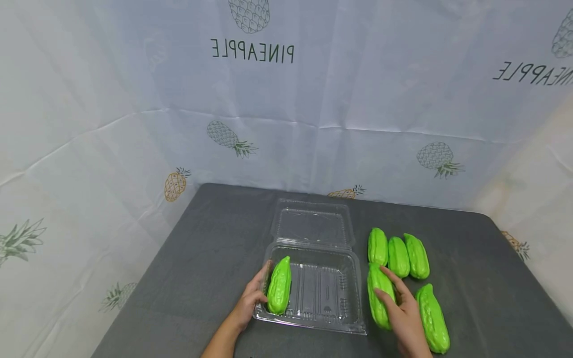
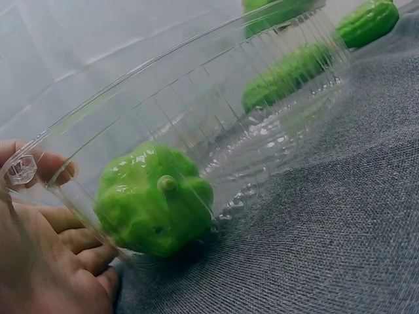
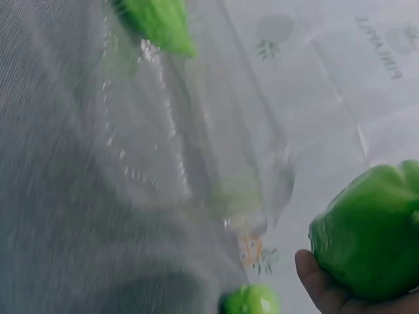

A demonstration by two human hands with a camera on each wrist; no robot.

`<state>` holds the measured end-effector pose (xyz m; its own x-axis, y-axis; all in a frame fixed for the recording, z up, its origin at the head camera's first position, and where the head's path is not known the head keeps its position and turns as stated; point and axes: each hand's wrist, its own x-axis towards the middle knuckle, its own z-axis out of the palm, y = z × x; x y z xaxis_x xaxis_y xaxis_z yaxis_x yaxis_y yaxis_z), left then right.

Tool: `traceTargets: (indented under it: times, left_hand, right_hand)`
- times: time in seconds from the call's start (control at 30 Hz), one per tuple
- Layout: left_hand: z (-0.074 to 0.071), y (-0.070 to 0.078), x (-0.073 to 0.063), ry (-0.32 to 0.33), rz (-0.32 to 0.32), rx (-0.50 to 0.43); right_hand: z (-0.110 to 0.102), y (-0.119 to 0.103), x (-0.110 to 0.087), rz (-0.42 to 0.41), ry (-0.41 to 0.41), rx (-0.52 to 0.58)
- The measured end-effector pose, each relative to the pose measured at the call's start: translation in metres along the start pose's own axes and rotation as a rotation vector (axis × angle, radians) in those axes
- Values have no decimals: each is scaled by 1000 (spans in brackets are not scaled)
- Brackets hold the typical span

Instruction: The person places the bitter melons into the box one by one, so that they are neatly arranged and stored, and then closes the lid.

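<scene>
A clear plastic clamshell container (image 1: 313, 325) lies with its lid (image 1: 313, 226) folded back, away from me. My left hand (image 1: 249, 301) grips its left side, thumb and fingers at the wall and rim. Inside, along that left wall, lies one light-green bitter melon (image 1: 279, 286), its stem end towards me in the left wrist view (image 2: 157, 199). Just right of the container, my right hand (image 1: 405, 315) holds another bitter melon (image 1: 377, 298) between thumb and fingers. In the right wrist view this held melon (image 3: 373, 229) appears raised, with fingers under it.
Three bitter melons (image 1: 398, 257) lie side by side behind my right hand. One more bitter melon (image 1: 432, 320) rests to the right of that hand. The dark grey cloth-covered table (image 1: 201, 248) meets a white pineapple-print curtain (image 1: 286, 149) at the back.
</scene>
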<state>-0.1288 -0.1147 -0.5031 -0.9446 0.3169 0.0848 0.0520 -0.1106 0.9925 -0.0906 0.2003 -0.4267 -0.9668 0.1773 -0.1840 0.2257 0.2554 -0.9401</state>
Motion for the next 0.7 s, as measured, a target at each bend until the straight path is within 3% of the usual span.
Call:
traceTargets:
  times: [0.27,0.7]
  left_hand:
    - [-1,-1,-1,-11,25,-7]
    - [0,0,-1,-22,26,-4]
  right_hand:
    - [17,-13,4,-14,-37,140]
    - [45,-22,5,-70,-65,170]
